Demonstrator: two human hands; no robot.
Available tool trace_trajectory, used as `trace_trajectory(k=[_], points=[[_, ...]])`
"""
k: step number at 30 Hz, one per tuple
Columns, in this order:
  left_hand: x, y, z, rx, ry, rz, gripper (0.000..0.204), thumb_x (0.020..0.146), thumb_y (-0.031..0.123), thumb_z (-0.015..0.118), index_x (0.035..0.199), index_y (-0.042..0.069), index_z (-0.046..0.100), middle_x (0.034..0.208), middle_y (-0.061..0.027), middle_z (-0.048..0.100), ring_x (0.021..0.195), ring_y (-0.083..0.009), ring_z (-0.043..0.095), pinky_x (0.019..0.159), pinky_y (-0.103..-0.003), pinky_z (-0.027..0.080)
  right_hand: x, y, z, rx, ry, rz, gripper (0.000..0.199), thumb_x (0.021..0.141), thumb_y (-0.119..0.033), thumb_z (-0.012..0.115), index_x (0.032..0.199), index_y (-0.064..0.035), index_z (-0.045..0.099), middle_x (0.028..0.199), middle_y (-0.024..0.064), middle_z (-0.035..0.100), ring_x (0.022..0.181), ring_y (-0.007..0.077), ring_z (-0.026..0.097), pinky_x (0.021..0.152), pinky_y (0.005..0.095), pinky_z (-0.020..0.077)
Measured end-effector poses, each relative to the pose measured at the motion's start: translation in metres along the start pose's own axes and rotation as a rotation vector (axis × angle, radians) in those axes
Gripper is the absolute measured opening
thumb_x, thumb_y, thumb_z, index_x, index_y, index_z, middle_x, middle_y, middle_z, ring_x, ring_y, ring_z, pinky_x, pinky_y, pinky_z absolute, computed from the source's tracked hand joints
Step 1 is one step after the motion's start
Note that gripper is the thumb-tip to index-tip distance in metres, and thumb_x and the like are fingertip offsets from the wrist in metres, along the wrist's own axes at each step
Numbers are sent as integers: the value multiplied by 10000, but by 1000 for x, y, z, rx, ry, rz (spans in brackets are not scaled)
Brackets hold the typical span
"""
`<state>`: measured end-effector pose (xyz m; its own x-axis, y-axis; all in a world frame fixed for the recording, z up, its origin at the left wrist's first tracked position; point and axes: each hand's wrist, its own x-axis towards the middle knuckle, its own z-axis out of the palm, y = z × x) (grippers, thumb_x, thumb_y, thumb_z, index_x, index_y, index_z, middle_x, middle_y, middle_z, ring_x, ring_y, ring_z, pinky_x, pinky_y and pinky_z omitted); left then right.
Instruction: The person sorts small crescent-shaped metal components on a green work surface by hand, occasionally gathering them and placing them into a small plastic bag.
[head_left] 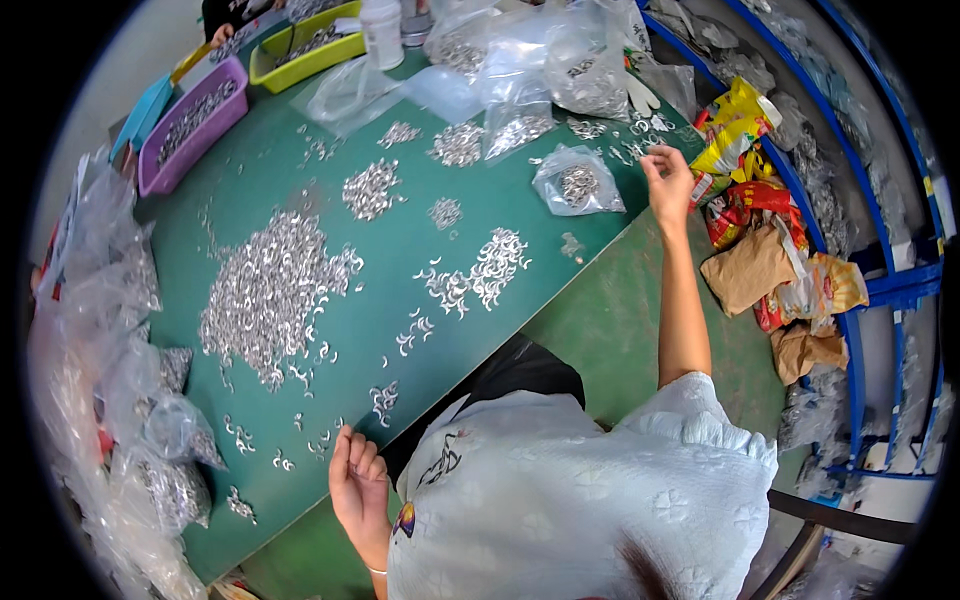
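At the table's near edge, my left hand (358, 485) has its fingers curled together. A small silver crescent piece (340, 421) shows right at its fingertips; whether it is gripped or lies on the table is unclear. My right arm reaches out to the far right corner, where my right hand (668, 185) has its fingertips drawn together beside a scatter of silver ring-like pieces (640, 138). What those fingers hold, if anything, is too small to make out. Between the hands lie a loose pile of crescent pieces (495, 265) and a large heap of them (265, 300) on the green table (400, 270).
An opened clear bag of metal pieces (580, 187) sits near my right hand. Filled plastic bags (165, 490) line the left edge. A purple bin (193, 125) and a yellow-green bin (305, 45) stand far left. Blue shelving (905, 285) rises at right. Another person's hand (222, 35) shows at the top.
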<state>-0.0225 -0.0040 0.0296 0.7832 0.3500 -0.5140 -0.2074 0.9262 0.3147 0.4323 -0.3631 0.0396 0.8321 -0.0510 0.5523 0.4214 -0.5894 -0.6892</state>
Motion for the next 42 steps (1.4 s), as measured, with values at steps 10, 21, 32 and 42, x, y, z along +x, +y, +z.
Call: trace_trajectory(k=[10, 21, 32, 42], points=[[12, -6, 41, -51, 136, 78, 248, 977, 26, 499, 1221, -20, 493, 845, -40, 453, 729, -140, 429, 652, -276, 397, 6, 5, 54, -32, -167, 1, 229, 762, 18, 749, 972, 0, 658, 779, 99, 687, 606, 147, 569, 585, 296, 473], [32, -18, 70, -26, 148, -10, 354, 958, -9, 470, 1306, -65, 432, 1070, -147, 551, 959, -231, 544, 836, -342, 476, 8, 11, 52, 64, -125, 36, 165, 812, -14, 723, 969, 6, 674, 809, 123, 708, 644, 166, 628, 643, 297, 508], [98, -17, 134, 267, 75, 20, 492, 947, -72, 399, 1421, -152, 289, 1470, -309, 367, 1368, -366, 415, 1146, -434, 378, -39, 13, 47, 374, 93, 148, 162, 972, -66, 592, 1096, 16, 655, 923, 51, 681, 810, 85, 607, 729, 221, 480], [148, -25, 172, 161, -182, -157, 509, 1003, 121, 357, 1430, -145, 283, 1481, -307, 364, 1383, -383, 392, 1158, -428, 344, -40, 12, 47, 343, 66, 175, 173, 977, -73, 588, 1103, 29, 651, 895, 44, 658, 767, 73, 564, 712, 211, 465]])
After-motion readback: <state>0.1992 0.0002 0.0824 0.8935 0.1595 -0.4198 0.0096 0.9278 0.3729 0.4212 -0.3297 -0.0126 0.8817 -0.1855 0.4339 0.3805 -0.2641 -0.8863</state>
